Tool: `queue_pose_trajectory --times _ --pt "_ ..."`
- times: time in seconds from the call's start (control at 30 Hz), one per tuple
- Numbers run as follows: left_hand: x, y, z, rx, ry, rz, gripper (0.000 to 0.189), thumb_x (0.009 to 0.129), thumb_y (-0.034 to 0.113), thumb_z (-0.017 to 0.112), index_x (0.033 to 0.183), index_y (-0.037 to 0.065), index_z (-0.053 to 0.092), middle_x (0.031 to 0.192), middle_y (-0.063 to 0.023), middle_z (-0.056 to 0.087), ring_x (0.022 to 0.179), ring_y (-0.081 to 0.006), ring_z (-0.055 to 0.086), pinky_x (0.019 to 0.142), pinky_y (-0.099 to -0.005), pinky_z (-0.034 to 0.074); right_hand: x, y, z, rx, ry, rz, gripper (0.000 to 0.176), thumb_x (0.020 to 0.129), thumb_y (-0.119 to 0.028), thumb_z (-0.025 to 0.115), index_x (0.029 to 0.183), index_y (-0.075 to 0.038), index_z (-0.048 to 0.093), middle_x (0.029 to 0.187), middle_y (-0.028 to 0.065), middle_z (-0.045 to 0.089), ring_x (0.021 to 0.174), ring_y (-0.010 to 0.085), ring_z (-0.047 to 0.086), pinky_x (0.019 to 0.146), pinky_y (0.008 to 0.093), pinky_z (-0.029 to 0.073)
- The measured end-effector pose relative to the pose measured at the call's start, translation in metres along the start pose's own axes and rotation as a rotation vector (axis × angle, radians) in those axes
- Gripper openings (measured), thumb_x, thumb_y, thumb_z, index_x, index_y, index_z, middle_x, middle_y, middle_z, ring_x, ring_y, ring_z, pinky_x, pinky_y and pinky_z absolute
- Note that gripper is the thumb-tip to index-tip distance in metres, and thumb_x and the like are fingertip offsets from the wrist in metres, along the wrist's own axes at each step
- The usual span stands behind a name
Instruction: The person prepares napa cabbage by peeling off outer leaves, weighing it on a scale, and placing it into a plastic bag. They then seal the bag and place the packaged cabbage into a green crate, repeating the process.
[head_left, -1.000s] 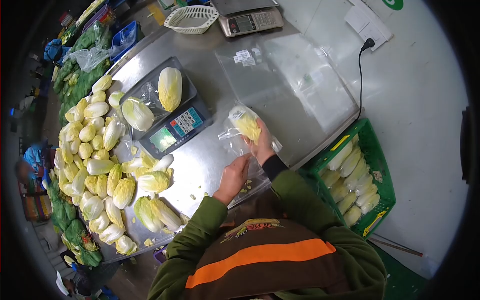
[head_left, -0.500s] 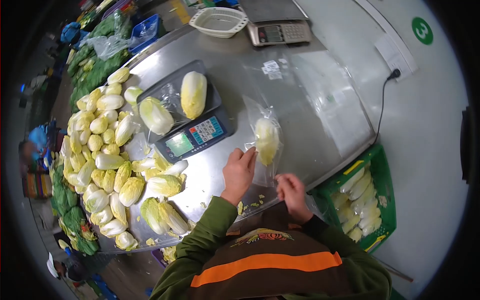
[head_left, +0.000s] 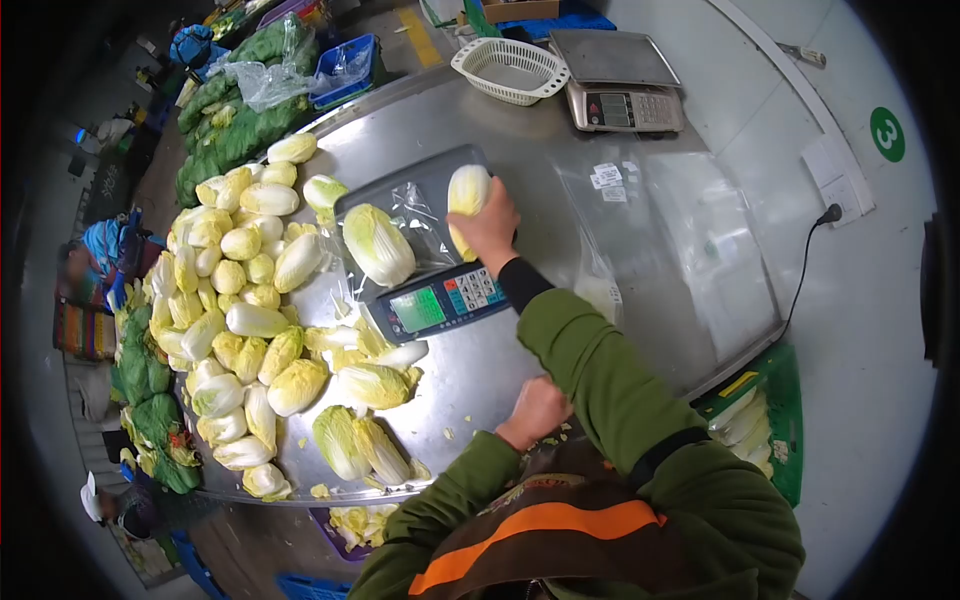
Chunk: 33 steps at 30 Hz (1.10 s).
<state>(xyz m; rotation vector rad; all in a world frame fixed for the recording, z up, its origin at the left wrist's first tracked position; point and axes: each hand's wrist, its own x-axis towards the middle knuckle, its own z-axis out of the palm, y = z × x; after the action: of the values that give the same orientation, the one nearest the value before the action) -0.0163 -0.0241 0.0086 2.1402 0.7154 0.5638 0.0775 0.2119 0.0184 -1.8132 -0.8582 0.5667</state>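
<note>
My right hand [head_left: 487, 225] is wrapped round a napa cabbage [head_left: 468, 190] at the right end of the scale tray. Another napa cabbage [head_left: 378, 245] lies on that tray beside some clear plastic film. The scale [head_left: 445, 305] has a lit green display. Near the table's front edge, my left hand [head_left: 537, 412] is closed, its fingertips partly hidden beneath my right sleeve; what it holds, if anything, does not show. A clear plastic bag [head_left: 600, 285] with something pale in it lies by my right forearm, mostly covered by the arm.
Many napa cabbages [head_left: 240, 243] are heaped on the left of the metal table [head_left: 470, 375]. Flat plastic bags [head_left: 700, 250] lie on the right. A white basket [head_left: 510, 72] and second scale [head_left: 625, 100] stand at the back. A green crate [head_left: 785, 425] of cabbages is below right.
My right hand has left the bagged cabbage, reached across to the scale and gripped the right cabbage there. My left hand has moved back towards the table's front edge. The view has shifted.
</note>
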Motion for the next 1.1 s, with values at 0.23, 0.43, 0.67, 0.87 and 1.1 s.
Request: queue_pose_trajectory --times 0.23,0.43,0.67,0.87,1.1 --pt "0.021 0.019 -0.003 -0.283 0.098 -0.211 0.016 0.087 0.015 0.070 0.096 0.002 0.071 0.063 -0.0119 0.059 0.051 -0.0166 0.054 0.050 -0.0345 0.044 -0.030 -0.015 -0.165 1.474 -0.658 0.612 0.052 0.082 -0.016 0.072 0.126 0.004 0.053 0.114 0.0160 0.063 0.103 0.0281 0.064 0.091 0.0392 0.053" --pt "0.057 0.039 0.002 -0.371 0.168 -0.393 0.013 0.086 0.013 0.073 0.090 0.001 0.071 0.053 0.0038 0.045 0.050 -0.0033 0.036 0.046 -0.0255 0.030 -0.182 0.103 -0.332 1.297 -0.825 0.294 0.060 0.092 -0.027 0.059 0.143 -0.002 0.038 0.133 0.0192 0.055 0.112 0.0308 0.061 0.093 0.0442 0.053" --pt "0.065 0.090 0.018 -0.247 0.057 -0.278 0.016 0.086 0.017 0.074 0.086 0.001 0.070 0.050 0.0027 0.045 0.045 -0.0056 0.035 0.045 -0.0264 0.030 -0.284 0.115 -0.339 0.945 -0.308 0.615 0.057 0.089 -0.011 0.063 0.141 -0.001 0.042 0.130 0.0168 0.057 0.114 0.0272 0.061 0.085 0.0455 0.056" --pt "0.026 0.100 0.034 -0.015 0.029 -0.065 0.013 0.086 0.016 0.072 0.090 0.004 0.071 0.049 -0.0076 0.053 0.042 -0.0129 0.050 0.044 -0.0324 0.039 -0.267 0.123 -0.307 1.274 -0.206 0.685 0.043 0.094 -0.019 0.061 0.132 0.000 0.050 0.124 0.0119 0.060 0.115 0.0236 0.060 0.096 0.0429 0.051" --pt "0.008 0.087 0.028 -0.150 0.137 -0.155 0.011 0.087 0.010 0.069 0.094 0.002 0.071 0.068 -0.0135 0.068 0.059 -0.0204 0.068 0.056 -0.0302 0.052 -0.259 0.147 -0.247 1.236 -0.349 0.493 0.038 0.098 -0.015 0.054 0.134 -0.003 0.048 0.122 0.0110 0.059 0.110 0.0208 0.061 0.092 0.0364 0.051"
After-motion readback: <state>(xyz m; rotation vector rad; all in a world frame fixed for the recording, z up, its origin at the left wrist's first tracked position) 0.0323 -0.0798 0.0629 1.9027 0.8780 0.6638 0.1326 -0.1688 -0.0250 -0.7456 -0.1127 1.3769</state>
